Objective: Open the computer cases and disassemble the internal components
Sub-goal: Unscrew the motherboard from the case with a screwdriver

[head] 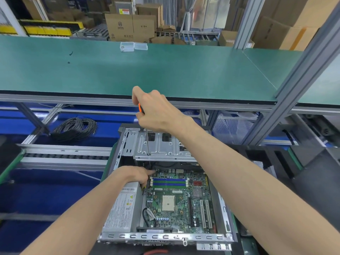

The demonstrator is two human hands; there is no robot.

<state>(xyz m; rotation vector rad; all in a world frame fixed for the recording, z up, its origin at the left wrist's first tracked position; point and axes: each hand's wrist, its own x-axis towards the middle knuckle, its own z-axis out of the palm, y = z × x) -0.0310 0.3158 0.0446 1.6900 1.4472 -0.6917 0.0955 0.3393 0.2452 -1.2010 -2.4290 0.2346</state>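
Head view looks down into an open computer case [225, 214] lying flat, lid off, with its green motherboard [176, 199] exposed. At the case's left side sits the grey power supply [122, 208]; at the far end a metal drive cage [161, 146] spans the width. Right hand [156, 111] grips the orange handle of a screwdriver [147, 140], its shaft dropping upright through a hole in the cage. Left hand [137, 174] rests inside the case, fingers curled, 1 fingertip touching the motherboard's far-left corner. Beyond, a green workbench [165, 70] holds 2 clear plastic boxes [133, 46].
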